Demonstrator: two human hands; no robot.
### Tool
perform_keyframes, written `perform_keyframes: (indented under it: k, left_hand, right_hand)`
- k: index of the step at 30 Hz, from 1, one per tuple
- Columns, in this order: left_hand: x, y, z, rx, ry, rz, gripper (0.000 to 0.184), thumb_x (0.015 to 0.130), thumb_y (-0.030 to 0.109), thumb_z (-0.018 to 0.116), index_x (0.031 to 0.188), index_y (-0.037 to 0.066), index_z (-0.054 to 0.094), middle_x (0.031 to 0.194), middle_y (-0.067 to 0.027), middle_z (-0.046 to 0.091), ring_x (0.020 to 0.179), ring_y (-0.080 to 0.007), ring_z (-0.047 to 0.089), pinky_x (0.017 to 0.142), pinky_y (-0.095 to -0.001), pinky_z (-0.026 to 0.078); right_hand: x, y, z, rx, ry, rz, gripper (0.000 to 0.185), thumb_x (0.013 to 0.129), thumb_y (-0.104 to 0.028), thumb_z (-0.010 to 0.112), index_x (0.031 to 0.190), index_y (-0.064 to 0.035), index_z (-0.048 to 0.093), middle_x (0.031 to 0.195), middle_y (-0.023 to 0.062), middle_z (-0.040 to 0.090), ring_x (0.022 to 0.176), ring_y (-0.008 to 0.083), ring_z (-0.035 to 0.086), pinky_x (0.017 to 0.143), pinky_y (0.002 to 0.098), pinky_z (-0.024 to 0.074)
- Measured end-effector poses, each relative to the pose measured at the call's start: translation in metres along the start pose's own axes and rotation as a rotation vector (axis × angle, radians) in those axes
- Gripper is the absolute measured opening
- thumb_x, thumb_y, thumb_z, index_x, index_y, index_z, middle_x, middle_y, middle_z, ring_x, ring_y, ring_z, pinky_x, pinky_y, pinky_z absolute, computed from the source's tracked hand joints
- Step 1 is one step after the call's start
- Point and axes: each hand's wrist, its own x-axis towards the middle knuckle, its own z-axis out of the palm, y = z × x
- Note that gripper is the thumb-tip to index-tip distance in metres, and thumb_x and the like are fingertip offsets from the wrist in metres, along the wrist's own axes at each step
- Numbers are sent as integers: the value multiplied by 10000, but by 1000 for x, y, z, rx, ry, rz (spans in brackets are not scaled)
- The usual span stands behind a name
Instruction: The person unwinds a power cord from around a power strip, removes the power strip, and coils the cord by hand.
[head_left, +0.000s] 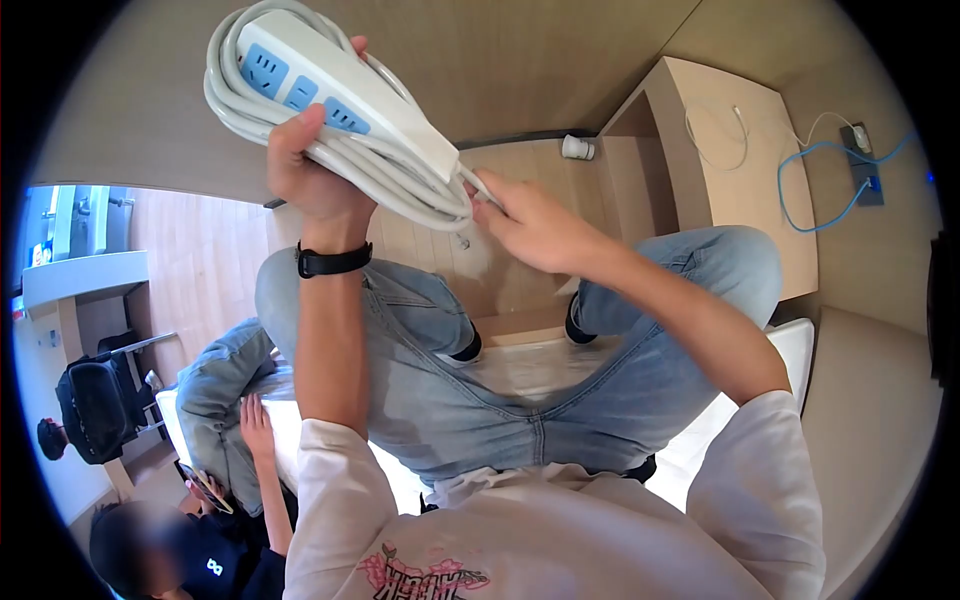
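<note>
A white power strip with blue socket panels is raised in front of me, its thick white cord looped lengthwise around it. My left hand grips the strip and the coiled cord from below, with the thumb over the front and a fingertip showing at the far side. At the strip's lower right end, my right hand is closed on the cord, pinching it close to where it meets the strip. Part of the right hand's grip is hidden behind its own fingers.
A wooden cabinet stands at the right with a thin white cable on top. Beside it, a wall outlet has a blue cable plugged in. A small white container lies on the floor. At lower left, another person holds a phone near a black chair.
</note>
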Motion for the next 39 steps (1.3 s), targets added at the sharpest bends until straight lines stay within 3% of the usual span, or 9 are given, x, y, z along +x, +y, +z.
perform_keyframes:
  k: [2,5,10,11,13,31,35,37,39]
  left_hand:
    - [3,1,-3,-3,26,6,662,714,237,528,1312,-29,428,1193,-272,573,1079,-316,571,913,-412,493]
    - [6,1,-8,-24,69,-4,663,720,252,527,1312,-29,426,1174,-270,576,1103,-331,560,932,-436,487]
    - [6,-2,-9,-187,-27,-87,679,734,299,531,1316,-31,416,1148,-265,568,1154,-394,528,978,-512,460]
    - [7,-1,-9,-207,-29,-108,686,738,313,531,1320,-30,411,1152,-264,561,1162,-412,519,986,-530,450]
    - [6,-1,-8,-225,-32,-129,693,743,327,532,1325,-28,406,1157,-264,554,1170,-429,509,995,-549,440]
    - [3,4,-1,-203,-26,-257,730,773,437,523,1328,-25,413,1165,-281,556,1144,-447,532,934,-540,502]
    - [6,7,-12,-328,-181,-412,782,783,483,525,1359,-26,381,1236,-329,501,1125,-424,549,875,-484,548]
    - [7,5,-15,-402,-249,-476,796,787,493,522,1370,-28,368,1261,-341,479,1117,-416,556,858,-466,558]
    - [8,-3,-15,-648,-221,-543,810,791,496,514,1385,-29,349,1293,-348,449,1124,-410,551,881,-466,547]
  right_hand:
    - [1,-1,0,8,46,-71,270,980,-192,458,1180,-27,530,880,155,623,814,253,590,764,369,454]
    - [-1,-14,-8,23,18,22,269,980,-200,466,1166,-22,541,889,151,621,788,225,569,748,350,447]
    - [-5,-17,-7,-4,20,-37,239,963,-202,497,1075,-2,567,715,123,559,642,181,501,625,333,416]
    - [-5,-16,-6,-4,20,-38,239,963,-202,497,1075,-2,567,715,123,559,642,181,501,625,333,416]
    - [-6,-14,-3,14,87,-136,241,916,-244,555,953,-8,585,580,156,527,500,262,511,525,396,394]
    - [-9,-15,-4,29,75,-172,233,925,-222,556,895,7,587,575,188,534,493,326,528,507,421,398]
    - [-9,-14,-3,-17,52,-176,250,931,-229,548,873,13,579,607,209,543,519,351,532,521,432,398]
    - [-10,-12,0,-81,10,-227,210,946,-183,535,998,12,591,610,127,526,496,192,495,515,344,412]
    - [-9,-8,4,-59,8,-247,210,944,-181,535,1002,13,590,611,127,524,495,192,494,514,342,410]
